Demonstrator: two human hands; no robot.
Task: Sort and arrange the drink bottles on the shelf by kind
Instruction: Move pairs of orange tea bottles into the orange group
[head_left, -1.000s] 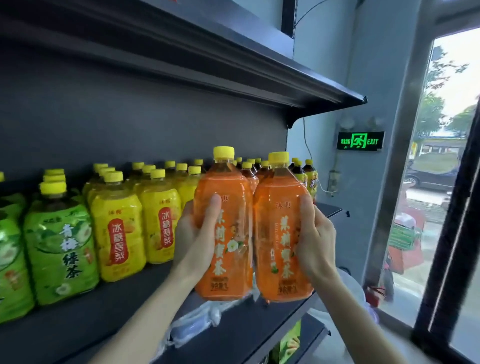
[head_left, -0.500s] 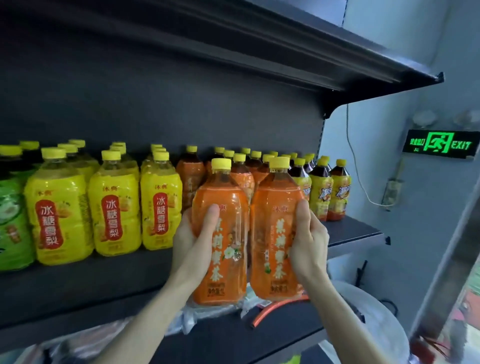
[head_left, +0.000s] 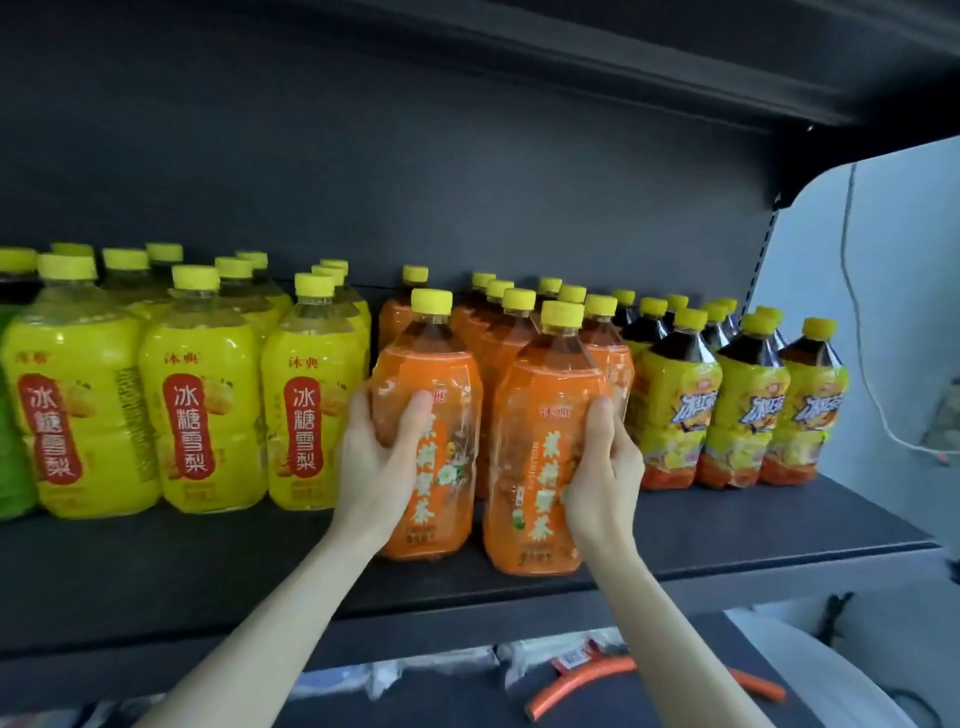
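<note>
The dark shelf (head_left: 156, 571) runs the whole width, with a bare strip along its front edge and open room at its right end. Three yellow bottles (head_left: 202, 415) stand in its front row, with more behind. Three dark tea bottles (head_left: 748, 415) front the group on the right. Between them, two orange bottles (head_left: 441, 374) stand upright ahead of about seven orange ones. The left hand (head_left: 379, 462) wraps around the left one and the right hand (head_left: 602, 478) around the right one, with a gap between the two. One green bottle (head_left: 10, 441) shows at the left edge.
</note>
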